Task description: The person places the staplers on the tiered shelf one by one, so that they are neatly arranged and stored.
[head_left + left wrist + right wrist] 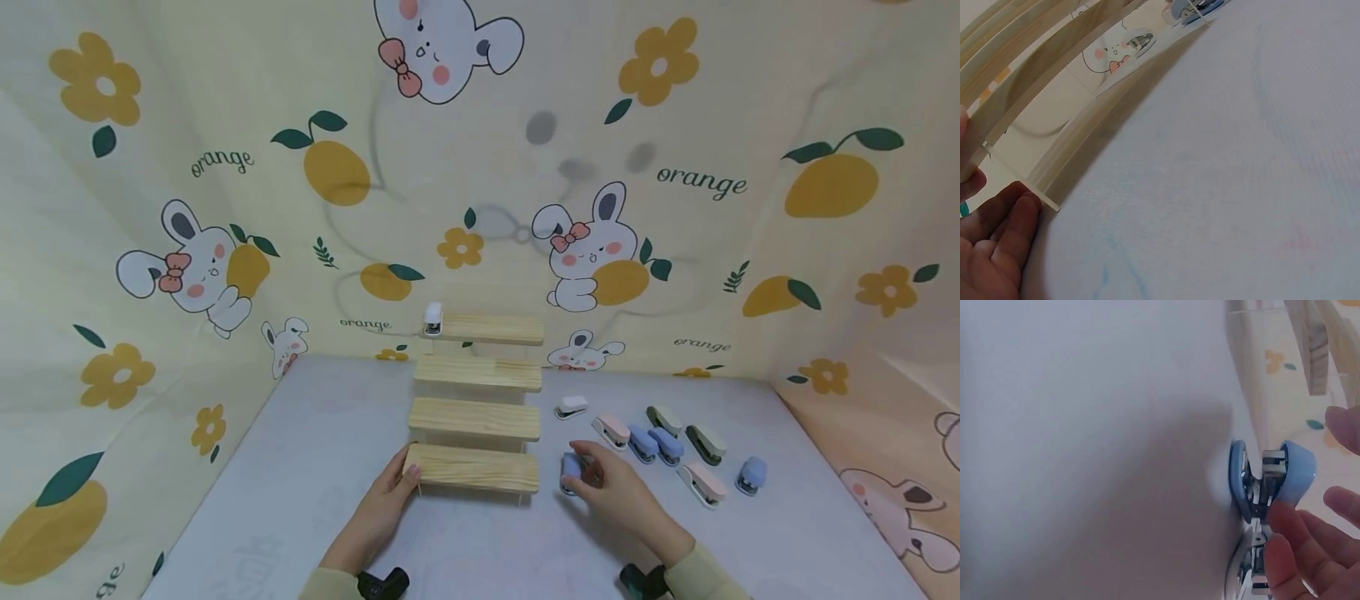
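Observation:
My left hand grips the left end of the wooden tiered shelf at its lowest step; the left wrist view shows fingers by a thin clear leg. Just right of that step, a small blue stapler rests on the table. My right hand is around it with fingers apart. In the right wrist view the fingertips overlap the near end of the blue stapler, while the thumb stands off it. A white stapler sits on the top step's left end.
More mini staplers lie right of the shelf: a white one, a pink one, a blue one, a green one, another pink one and a blue one. A patterned cloth hangs behind the white table.

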{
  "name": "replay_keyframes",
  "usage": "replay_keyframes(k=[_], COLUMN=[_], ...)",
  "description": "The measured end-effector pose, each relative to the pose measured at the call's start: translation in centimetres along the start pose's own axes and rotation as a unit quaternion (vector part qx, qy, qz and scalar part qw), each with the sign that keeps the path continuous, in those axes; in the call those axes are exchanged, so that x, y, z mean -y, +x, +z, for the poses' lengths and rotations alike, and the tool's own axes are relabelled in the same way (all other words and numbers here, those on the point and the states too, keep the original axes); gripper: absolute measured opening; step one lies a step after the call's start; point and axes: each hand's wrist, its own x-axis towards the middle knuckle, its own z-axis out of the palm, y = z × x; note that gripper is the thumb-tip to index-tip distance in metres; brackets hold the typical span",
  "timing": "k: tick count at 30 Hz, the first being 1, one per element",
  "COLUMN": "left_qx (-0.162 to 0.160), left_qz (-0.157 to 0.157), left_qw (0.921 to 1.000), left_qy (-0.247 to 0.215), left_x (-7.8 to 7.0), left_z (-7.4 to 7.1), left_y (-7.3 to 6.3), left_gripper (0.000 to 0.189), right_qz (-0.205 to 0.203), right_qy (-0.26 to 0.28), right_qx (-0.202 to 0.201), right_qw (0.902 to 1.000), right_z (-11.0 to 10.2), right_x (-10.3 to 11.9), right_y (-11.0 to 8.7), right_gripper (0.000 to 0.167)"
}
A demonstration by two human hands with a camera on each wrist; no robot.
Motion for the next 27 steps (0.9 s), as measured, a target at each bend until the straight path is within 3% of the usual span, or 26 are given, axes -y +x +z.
replay_keyframes(k=[5, 18, 27], left_qx=[-0.004, -0.001, -0.004], left_qz=[-0.006, -0.002, -0.004], left_qw=[1.0000, 1.0000, 1.0000], left_qy=[0.004, -0.004, 0.005], left_x=[0.1, 0.1, 0.2], left_z=[0.1, 0.1, 0.1], left_y=[0.1, 0.2, 0.4], left_gripper=[0.076, 0.074, 0.076], right_qz=[-0.006, 0.017, 0.018], right_qy=[0.014, 0.047, 0.026], right_qx=[0.016, 0.011, 0.034], right_qw=[0.9998, 0.9987, 0.9989], right_z=[0.6, 1.2, 1.5], right_x=[-0.2, 0.0, 0.0], right_y=[-0.3, -0.4, 0.0], right_gripper=[0.059, 0.050, 0.053])
